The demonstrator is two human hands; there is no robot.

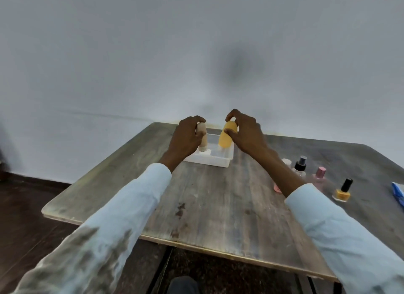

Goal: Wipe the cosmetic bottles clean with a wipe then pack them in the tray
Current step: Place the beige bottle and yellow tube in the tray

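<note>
A clear plastic tray (218, 161) sits at the far middle of the wooden table (218, 206). My left hand (185, 138) grips a beige bottle (49, 140) standing in the tray's left part. My right hand (244, 131) holds a rounded yellow bottle (226, 138) upright over the tray's right part; whether it touches the tray floor is unclear. To the right on the table stand a black-capped spray bottle (300, 165), a pink-capped bottle (319, 175), a yellow nail polish (342, 192) and a pink item (277, 187) partly hidden by my right arm.
A blue and white packet (399, 193) lies at the table's right edge. The table's far edge runs close to a plain wall (196, 53). The near table edge is between my sleeves, with dark floor below.
</note>
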